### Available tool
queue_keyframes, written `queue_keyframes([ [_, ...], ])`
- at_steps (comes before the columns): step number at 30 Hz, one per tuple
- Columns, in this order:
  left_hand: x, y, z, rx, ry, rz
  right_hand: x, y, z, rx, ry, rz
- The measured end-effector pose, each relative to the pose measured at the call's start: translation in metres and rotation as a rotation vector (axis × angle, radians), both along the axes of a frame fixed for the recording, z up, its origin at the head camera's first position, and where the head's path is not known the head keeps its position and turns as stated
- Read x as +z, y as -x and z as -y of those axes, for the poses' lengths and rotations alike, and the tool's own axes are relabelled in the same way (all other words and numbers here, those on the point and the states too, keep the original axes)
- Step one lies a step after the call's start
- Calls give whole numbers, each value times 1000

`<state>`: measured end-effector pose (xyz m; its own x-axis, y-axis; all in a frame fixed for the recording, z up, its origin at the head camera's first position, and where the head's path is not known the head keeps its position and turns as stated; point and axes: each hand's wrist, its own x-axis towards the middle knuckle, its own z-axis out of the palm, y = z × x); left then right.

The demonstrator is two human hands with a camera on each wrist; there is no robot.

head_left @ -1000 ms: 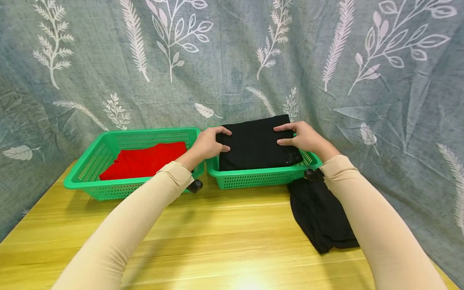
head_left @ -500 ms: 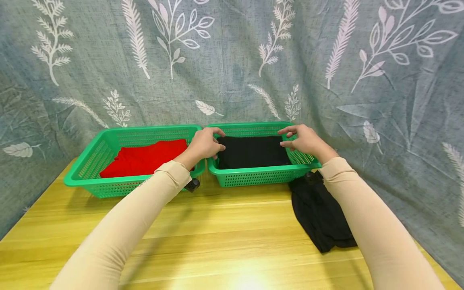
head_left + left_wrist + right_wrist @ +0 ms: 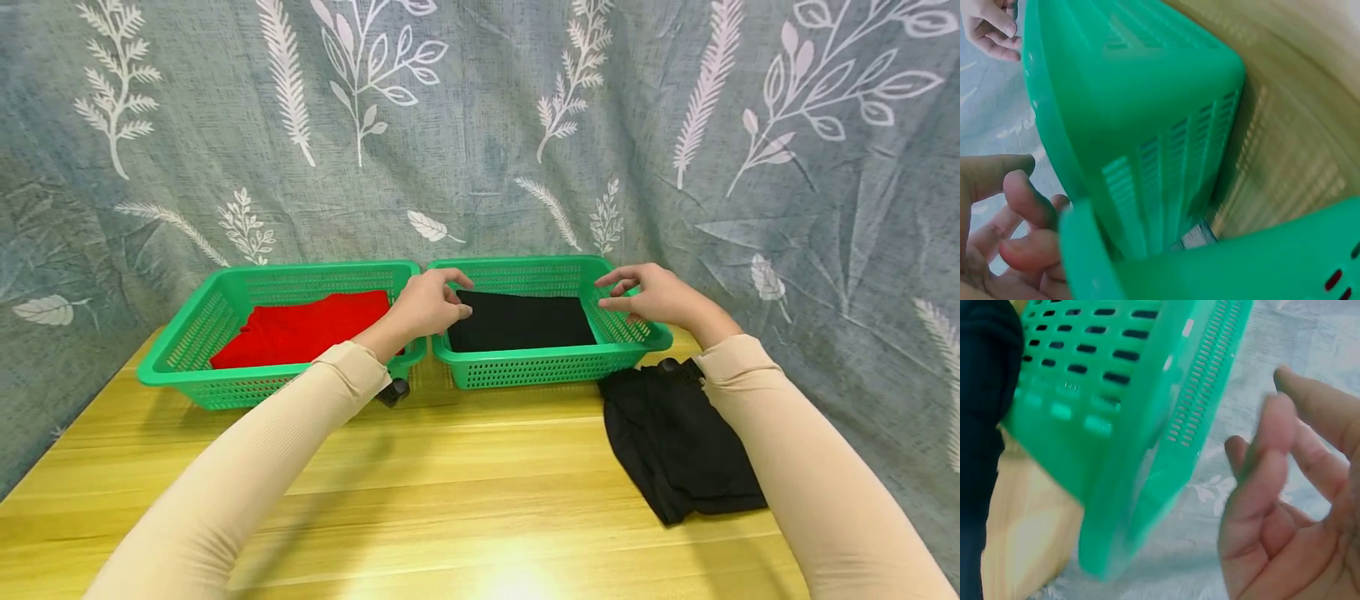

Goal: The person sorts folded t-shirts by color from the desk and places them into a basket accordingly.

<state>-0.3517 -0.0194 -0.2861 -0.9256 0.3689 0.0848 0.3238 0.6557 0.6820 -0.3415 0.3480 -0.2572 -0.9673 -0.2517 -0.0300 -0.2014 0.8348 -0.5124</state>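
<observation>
Black folded cloth (image 3: 521, 321) lies flat in the bottom of the right-hand green perforated plastic basket (image 3: 551, 367), which stands on the yellow wooden table (image 3: 465, 483) against the grey leaf-printed curtain (image 3: 480, 125). The hands flank it, one over each end of that basket. The left hand (image 3: 427, 302) hovers over the basket's left rim, just above the cloth's left edge, its fingers loosely bent and its fingertips close to the fabric; whether they touch it cannot be told from the head view. In the left wrist view the left hand's fingers (image 3: 1022, 206) are curled loosely beside the basket wall (image 3: 1147, 112) and grip nothing. The right hand (image 3: 652, 293) hangs over the basket's right rim, a little apart from the cloth's right edge, its fingers relaxed and spread, holding nothing. The right wrist view shows those fingers (image 3: 1285, 462) part-open in the air next to the basket's slotted side (image 3: 1135, 394).

A second green perforated basket (image 3: 225, 367) stands just beside the first, on its left, and holds a red folded cloth (image 3: 300, 329). A crumpled black garment (image 3: 675, 442) lies on the table in front of the right basket's right corner, partly under the right forearm's beige sleeve (image 3: 810, 483). The left arm's beige sleeve (image 3: 247, 475) crosses the table towards the gap between the two baskets.
</observation>
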Motion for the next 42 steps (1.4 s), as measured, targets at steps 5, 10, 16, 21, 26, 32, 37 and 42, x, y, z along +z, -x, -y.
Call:
queue_keyframes([
  [5, 1, -11, -4, -60, -3, -22, 7, -16, -17, 5, 0, 75],
  [10, -3, -22, -10, -128, -16, -34, 10, -35, -38, -4, -30, 111],
  [16, -7, -40, -19, -201, -54, -24, 11, -59, -65, -28, -74, 135],
  [21, -13, -56, -29, -261, -54, -36, 6, -77, -88, -39, -58, 241],
  [26, -17, -70, -37, -295, -51, -54, -4, -91, -110, -71, -39, 332],
  [32, -24, -82, -46, -367, -51, 29, -18, -105, -136, -94, 4, 426],
  [37, -37, -87, -54, -439, -42, 124, -33, -112, -146, -83, 43, 496],
  [42, -49, -94, -61, -462, -47, 225, -49, -115, -145, -74, 47, 476],
])
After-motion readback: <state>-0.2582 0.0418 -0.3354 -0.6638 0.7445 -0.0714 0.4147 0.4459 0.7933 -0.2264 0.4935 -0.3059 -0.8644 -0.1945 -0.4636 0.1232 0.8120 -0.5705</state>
